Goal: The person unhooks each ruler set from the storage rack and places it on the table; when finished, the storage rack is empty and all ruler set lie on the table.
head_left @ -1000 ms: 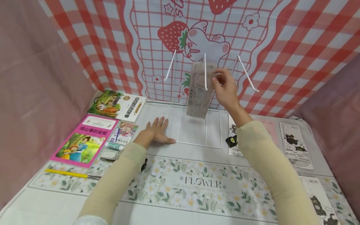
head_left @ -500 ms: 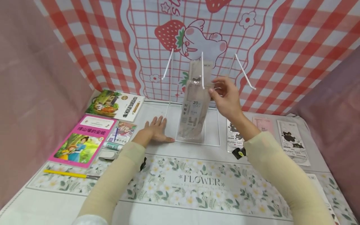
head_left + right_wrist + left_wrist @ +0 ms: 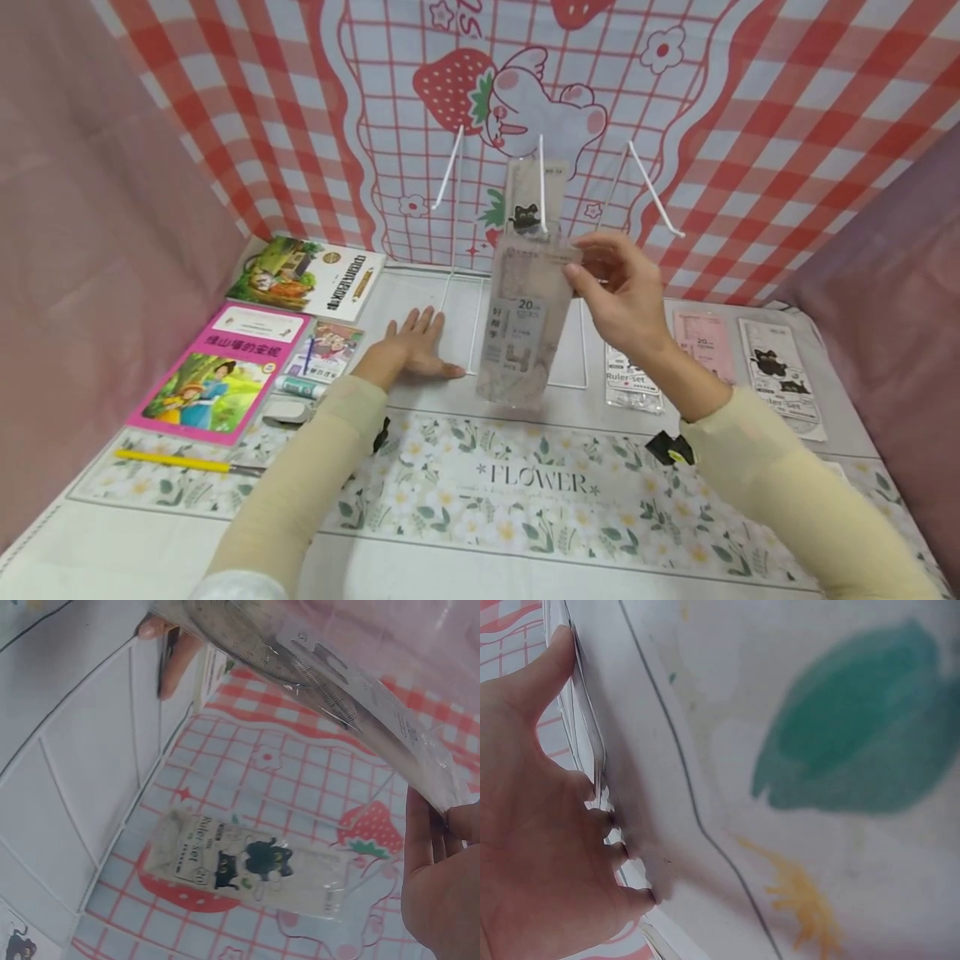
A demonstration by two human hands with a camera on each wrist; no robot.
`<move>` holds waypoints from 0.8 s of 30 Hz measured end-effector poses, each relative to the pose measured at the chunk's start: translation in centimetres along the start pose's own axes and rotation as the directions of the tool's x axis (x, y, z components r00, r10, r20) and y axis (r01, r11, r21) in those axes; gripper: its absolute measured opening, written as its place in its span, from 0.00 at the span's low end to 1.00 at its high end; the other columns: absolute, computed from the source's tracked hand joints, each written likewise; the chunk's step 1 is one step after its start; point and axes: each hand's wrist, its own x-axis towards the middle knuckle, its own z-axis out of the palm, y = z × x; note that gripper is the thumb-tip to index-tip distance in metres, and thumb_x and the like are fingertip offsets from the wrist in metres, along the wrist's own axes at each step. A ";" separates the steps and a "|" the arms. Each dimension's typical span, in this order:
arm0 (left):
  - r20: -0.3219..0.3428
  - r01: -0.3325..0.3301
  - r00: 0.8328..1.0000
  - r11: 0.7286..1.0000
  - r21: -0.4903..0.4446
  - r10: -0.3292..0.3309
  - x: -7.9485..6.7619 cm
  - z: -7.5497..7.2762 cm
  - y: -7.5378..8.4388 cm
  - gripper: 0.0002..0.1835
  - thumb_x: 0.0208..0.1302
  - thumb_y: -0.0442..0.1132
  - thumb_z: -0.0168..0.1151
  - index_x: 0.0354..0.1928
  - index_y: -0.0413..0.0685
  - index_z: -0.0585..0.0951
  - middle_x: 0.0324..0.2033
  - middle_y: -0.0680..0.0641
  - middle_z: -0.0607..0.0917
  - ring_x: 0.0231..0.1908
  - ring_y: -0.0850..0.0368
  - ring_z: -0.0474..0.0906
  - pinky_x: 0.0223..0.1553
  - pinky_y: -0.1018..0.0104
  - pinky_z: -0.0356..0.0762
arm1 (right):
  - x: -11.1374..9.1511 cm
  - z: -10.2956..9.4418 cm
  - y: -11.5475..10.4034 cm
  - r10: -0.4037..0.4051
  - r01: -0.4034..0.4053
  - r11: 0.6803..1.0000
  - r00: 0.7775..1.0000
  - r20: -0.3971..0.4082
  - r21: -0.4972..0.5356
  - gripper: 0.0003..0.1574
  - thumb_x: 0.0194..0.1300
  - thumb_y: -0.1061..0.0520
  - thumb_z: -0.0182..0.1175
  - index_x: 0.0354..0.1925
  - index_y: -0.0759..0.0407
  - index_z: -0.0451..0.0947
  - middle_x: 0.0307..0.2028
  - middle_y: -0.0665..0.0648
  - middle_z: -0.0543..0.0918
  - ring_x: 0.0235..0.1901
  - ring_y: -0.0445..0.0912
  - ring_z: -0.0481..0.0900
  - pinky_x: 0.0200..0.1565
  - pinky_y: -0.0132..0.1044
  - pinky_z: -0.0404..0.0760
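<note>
In the head view my right hand (image 3: 626, 292) pinches the upper right edge of a clear, pinkish ruler set packet (image 3: 521, 342), its front marked 20. Behind it, a second ruler set packet (image 3: 525, 187) with a black cat hangs on the middle hook (image 3: 542, 179) of the white wire rack. The held packet is lower and nearer to me than the hook's tip. In the right wrist view the rulers show through the held packet's plastic (image 3: 300, 664). My left hand (image 3: 416, 346) lies spread at the left of the rack's base, thumb by its front wire.
Two bare hooks (image 3: 447, 171) flank the middle one. On the left lie a white book (image 3: 348, 283), a pink book (image 3: 217, 375), a small card pack (image 3: 330, 354), a glue stick (image 3: 300, 387) and a yellow paintbrush (image 3: 176, 461). More packets (image 3: 780, 371) lie right.
My right hand has drawn the pinkish packet down and forward from the middle hook. The cat packet behind it now shows more. My left hand keeps its place.
</note>
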 end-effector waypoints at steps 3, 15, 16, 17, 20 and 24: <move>-0.005 0.004 1.000 1.000 0.013 -0.004 0.0 0.0 -0.1 0.63 0.54 0.76 0.54 0.77 0.49 0.34 0.77 0.44 0.30 0.78 0.43 0.25 0.76 0.38 0.27 | -0.4 -0.3 -0.8 0.017 -0.016 0.999 1.000 0.018 -0.043 0.18 0.61 0.73 0.59 0.50 0.73 0.74 0.34 0.42 0.83 0.32 0.36 0.83 0.33 0.28 0.86; -0.006 0.004 1.000 1.000 0.018 -0.004 -0.1 -0.7 -0.3 0.63 0.54 0.75 0.55 0.77 0.49 0.34 0.77 0.44 0.30 0.77 0.42 0.25 0.76 0.37 0.26 | -4.7 -8.7 0.2 0.201 -0.174 0.947 0.977 0.073 -0.270 0.17 0.59 0.74 0.60 0.49 0.73 0.73 0.35 0.34 0.83 0.31 0.29 0.83 0.32 0.23 0.84; -0.004 0.002 1.000 1.000 0.016 -0.002 -0.1 -0.7 -0.3 0.63 0.54 0.75 0.55 0.77 0.49 0.34 0.77 0.43 0.30 0.77 0.42 0.25 0.76 0.37 0.26 | -5.4 -9.9 0.5 0.231 -0.204 0.937 0.971 0.063 -0.285 0.17 0.60 0.74 0.59 0.49 0.72 0.74 0.35 0.34 0.83 0.31 0.29 0.83 0.31 0.22 0.84; -0.003 0.000 1.000 1.000 0.014 0.000 0.0 -0.6 -0.3 0.64 0.54 0.75 0.55 0.77 0.48 0.34 0.77 0.43 0.30 0.77 0.42 0.25 0.76 0.37 0.26 | -6.2 -11.2 0.9 0.262 -0.234 0.924 0.964 0.056 -0.302 0.16 0.61 0.73 0.59 0.49 0.70 0.74 0.35 0.33 0.83 0.30 0.28 0.83 0.31 0.22 0.83; 0.001 -0.001 1.000 1.000 0.006 0.001 0.0 -0.4 -0.2 0.64 0.53 0.75 0.55 0.77 0.49 0.33 0.77 0.44 0.30 0.77 0.42 0.25 0.76 0.37 0.26 | -8.8 -14.7 2.2 0.339 -0.312 0.884 0.941 0.016 -0.349 0.16 0.63 0.71 0.59 0.49 0.64 0.75 0.33 0.33 0.82 0.28 0.28 0.82 0.30 0.20 0.82; 0.003 -0.003 1.000 1.000 0.009 0.003 0.2 -0.2 -0.2 0.64 0.53 0.76 0.55 0.77 0.49 0.34 0.77 0.44 0.30 0.78 0.43 0.25 0.76 0.38 0.27 | -12.2 -18.2 3.7 0.440 -0.410 0.827 0.898 -0.011 -0.384 0.15 0.64 0.69 0.58 0.48 0.57 0.75 0.31 0.33 0.81 0.25 0.29 0.81 0.27 0.23 0.82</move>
